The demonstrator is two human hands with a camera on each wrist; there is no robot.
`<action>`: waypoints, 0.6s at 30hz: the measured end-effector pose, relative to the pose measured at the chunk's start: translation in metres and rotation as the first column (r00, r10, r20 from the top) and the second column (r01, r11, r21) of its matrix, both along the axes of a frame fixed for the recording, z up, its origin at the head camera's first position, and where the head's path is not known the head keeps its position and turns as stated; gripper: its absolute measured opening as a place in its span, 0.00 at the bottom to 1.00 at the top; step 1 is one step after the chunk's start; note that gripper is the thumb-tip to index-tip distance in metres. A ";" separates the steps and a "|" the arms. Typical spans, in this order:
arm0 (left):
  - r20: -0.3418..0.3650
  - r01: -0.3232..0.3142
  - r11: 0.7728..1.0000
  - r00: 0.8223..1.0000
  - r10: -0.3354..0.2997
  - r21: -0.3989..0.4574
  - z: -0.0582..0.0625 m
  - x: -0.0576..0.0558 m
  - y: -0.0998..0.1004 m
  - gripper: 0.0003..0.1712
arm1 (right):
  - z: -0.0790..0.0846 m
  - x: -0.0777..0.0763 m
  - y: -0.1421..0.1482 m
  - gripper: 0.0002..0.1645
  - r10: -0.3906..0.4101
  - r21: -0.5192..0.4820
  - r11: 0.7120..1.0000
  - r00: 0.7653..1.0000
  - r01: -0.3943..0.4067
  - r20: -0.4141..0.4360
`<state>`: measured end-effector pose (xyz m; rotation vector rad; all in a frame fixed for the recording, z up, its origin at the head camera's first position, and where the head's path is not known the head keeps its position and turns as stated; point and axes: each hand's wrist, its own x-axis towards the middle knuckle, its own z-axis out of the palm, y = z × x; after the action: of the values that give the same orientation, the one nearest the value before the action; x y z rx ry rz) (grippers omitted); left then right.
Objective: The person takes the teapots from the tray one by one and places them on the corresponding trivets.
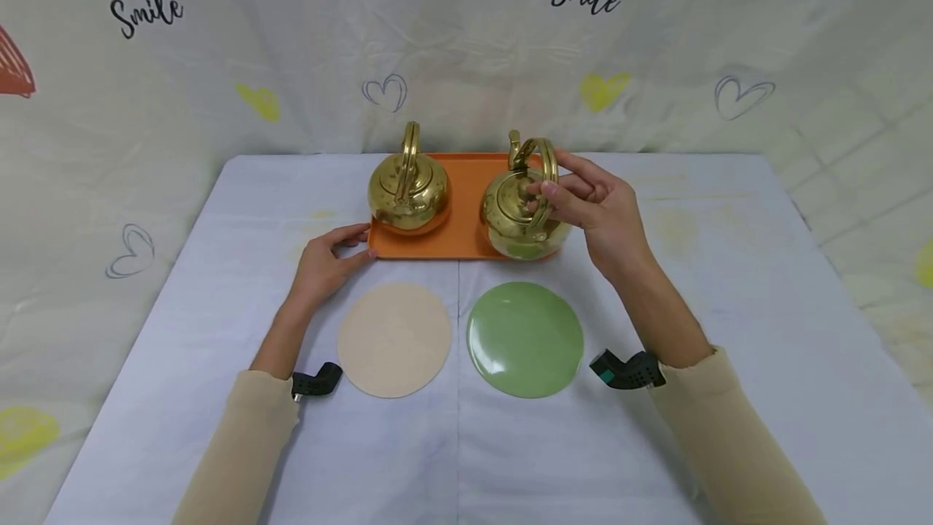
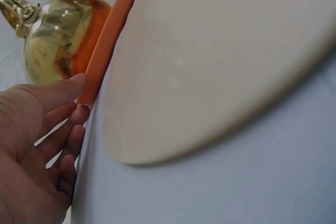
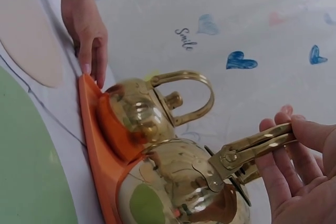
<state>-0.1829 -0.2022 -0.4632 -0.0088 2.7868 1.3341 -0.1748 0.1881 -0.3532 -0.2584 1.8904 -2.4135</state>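
Observation:
Two shiny brass teapots with hoop handles are at an orange rectangular tray (image 1: 461, 225). My right hand (image 1: 608, 213) grips the handle of the right teapot (image 1: 510, 209), thumb on one side and fingers on the other. That teapot overlaps the tray's front right corner in the head view, its spout pointing to the back. The left teapot (image 1: 408, 193) sits at the tray's left end with its handle upright. At the front left corner, my left hand (image 2: 31, 145) pinches the tray's rim between thumb and fingers.
Nearer to me, a beige round plate (image 1: 394, 340) lies on the left and a green round plate (image 1: 525, 339) on the right. A white cloth (image 1: 729, 298) covers the table. Behind its back edge hangs a printed curtain (image 1: 481, 47).

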 end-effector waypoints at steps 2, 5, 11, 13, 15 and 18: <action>0.002 -0.001 1.000 1.000 0.001 0.000 0.000 0.000 0.000 0.31 | 0.000 0.002 -0.001 0.35 0.004 0.007 1.000 1.000 -0.004 -0.003; 0.004 -0.001 1.000 1.000 0.001 0.000 -0.001 -0.001 0.000 0.31 | 0.000 0.003 -0.002 0.34 0.011 0.022 1.000 1.000 -0.011 -0.016; 0.010 -0.005 1.000 1.000 0.005 -0.002 0.001 0.000 0.000 0.31 | 0.002 0.007 -0.003 0.32 0.015 0.034 0.999 1.000 -0.014 -0.022; 0.009 -0.004 1.000 1.000 0.004 -0.001 0.001 0.000 0.001 0.31 | 0.003 0.009 -0.002 0.32 0.014 0.034 0.999 1.000 -0.013 -0.021; 0.011 -0.004 1.000 1.000 0.004 0.000 0.001 0.000 0.001 0.31 | 0.004 0.012 -0.002 0.31 0.013 0.034 0.999 1.000 -0.012 -0.023; 0.018 -0.008 1.000 1.000 0.008 0.001 0.000 0.000 0.001 0.31 | 0.004 0.015 -0.001 0.32 0.017 0.025 1.000 1.000 -0.016 -0.023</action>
<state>-0.1828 -0.2015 -0.4629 -0.0320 2.7738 1.3301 -0.1601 0.1869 -0.3488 -0.3009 1.9190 -2.3848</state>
